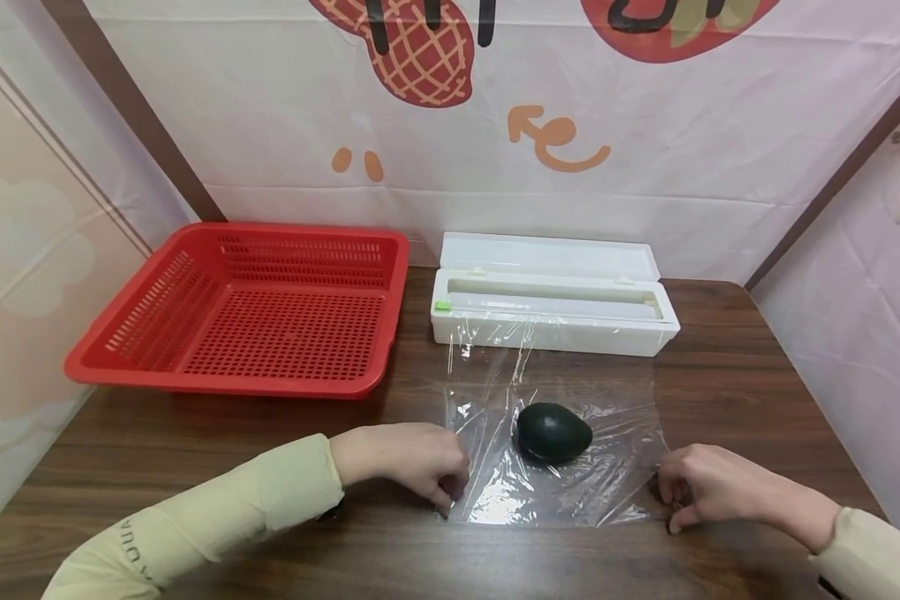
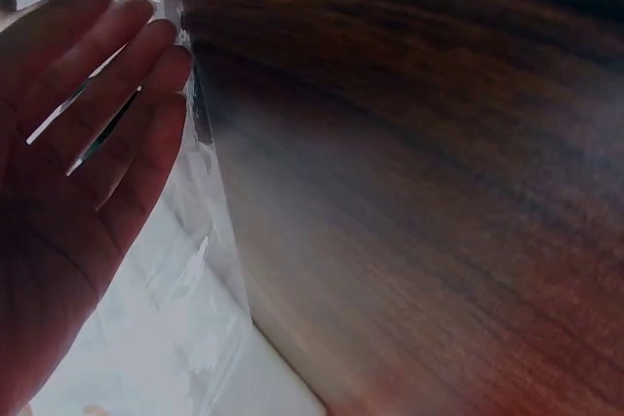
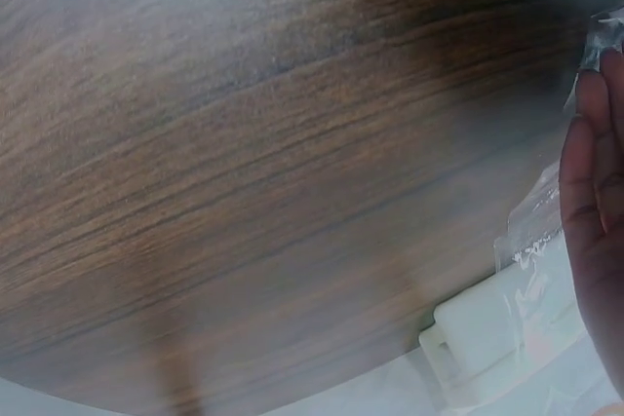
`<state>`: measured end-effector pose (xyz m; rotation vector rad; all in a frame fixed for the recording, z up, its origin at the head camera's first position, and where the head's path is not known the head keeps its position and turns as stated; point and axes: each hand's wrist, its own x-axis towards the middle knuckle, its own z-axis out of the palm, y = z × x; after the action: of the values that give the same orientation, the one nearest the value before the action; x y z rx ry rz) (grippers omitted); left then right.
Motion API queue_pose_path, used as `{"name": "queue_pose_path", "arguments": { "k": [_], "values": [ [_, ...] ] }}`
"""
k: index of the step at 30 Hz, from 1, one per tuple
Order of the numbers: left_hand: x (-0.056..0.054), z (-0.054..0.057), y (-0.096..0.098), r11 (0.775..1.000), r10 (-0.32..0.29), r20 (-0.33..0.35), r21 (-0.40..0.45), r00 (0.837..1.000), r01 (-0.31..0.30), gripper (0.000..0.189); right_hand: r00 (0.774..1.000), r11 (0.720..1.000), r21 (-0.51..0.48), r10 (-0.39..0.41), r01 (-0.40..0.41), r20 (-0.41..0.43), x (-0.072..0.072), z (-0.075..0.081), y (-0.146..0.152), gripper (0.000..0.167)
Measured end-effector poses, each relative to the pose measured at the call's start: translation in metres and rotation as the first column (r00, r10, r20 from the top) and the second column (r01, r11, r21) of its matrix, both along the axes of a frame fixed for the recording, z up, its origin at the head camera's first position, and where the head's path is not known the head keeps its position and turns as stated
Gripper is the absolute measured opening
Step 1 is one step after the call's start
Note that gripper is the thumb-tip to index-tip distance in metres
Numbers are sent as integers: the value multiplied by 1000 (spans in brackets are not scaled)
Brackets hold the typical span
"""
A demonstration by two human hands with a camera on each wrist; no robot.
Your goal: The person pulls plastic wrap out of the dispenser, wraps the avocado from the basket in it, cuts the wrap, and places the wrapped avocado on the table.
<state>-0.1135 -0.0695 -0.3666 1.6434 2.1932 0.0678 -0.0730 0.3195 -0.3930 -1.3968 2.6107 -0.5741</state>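
A sheet of clear plastic wrap (image 1: 487, 467) runs from its white dispenser box (image 1: 555, 333) over the tabletop toward me. On the sheet lies a dark green avocado (image 1: 553, 433), its narrower end to the right. My left hand (image 1: 420, 458) pinches the wrap's near left corner. At the near right corner my right hand (image 1: 712, 487) pinches the film between thumb and fingers. The left wrist view has the fingers (image 2: 146, 133) along the edge of the film (image 2: 210, 231). Only part of the right hand (image 3: 600, 202) shows in the right wrist view, beside the wrap (image 3: 536, 226).
A red plastic basket (image 1: 390, 333) with slotted sides stands at the back left of the brown wooden table (image 1: 330, 558). The dispenser's lid (image 1: 547, 254) is raised at the back, and a green slider (image 1: 442, 306) sits at its left end. Printed cloth (image 1: 270, 100) hangs behind.
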Motion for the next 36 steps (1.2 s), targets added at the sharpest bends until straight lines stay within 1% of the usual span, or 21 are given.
{"name": "queue_pose_path", "arguments": {
  "k": [5,7,9,11,14,17,19,22,27,31,36],
  "values": [
    [0,0,-1,997,71,38,-16,997,-71,32,1000,1000,19,-6,6,31,0,-1,-1,29],
    [0,1,-2,996,92,38,-18,995,-92,36,999,1000,11,-11,11,38,-1,0,-1,28],
    [0,1,-2,995,101,18,-14,995,-101,38,998,1000,4,-23,23,63,-1,1,-2,28],
    [0,-1,-1,995,96,-15,-6,995,-96,39,996,1000,-5,-25,26,86,-2,1,-2,27],
    [0,-3,0,997,82,-59,16,995,-81,39,995,1000,-8,-26,27,100,-2,2,-1,26],
    [1,-6,1,997,69,-88,39,994,-66,31,995,1000,-11,-22,23,96,-3,1,-1,26],
    [2,-7,1,997,65,-95,50,993,-60,25,995,1000,-15,-23,25,96,-3,1,0,26],
    [1,-8,-1,998,42,-113,61,993,-35,18,995,1000,-20,-22,24,94,-3,1,-1,26],
    [0,-9,-3,997,5,-129,77,992,5,14,994,1000,-21,-16,18,104,-3,1,0,24],
    [-1,-10,-4,996,-1,-119,83,993,11,16,994,999,-34,2,1,108,-3,1,0,22],
    [-1,-9,-4,997,7,-116,72,993,2,14,996,997,-70,28,-22,80,-3,1,0,20]
  ]
}}
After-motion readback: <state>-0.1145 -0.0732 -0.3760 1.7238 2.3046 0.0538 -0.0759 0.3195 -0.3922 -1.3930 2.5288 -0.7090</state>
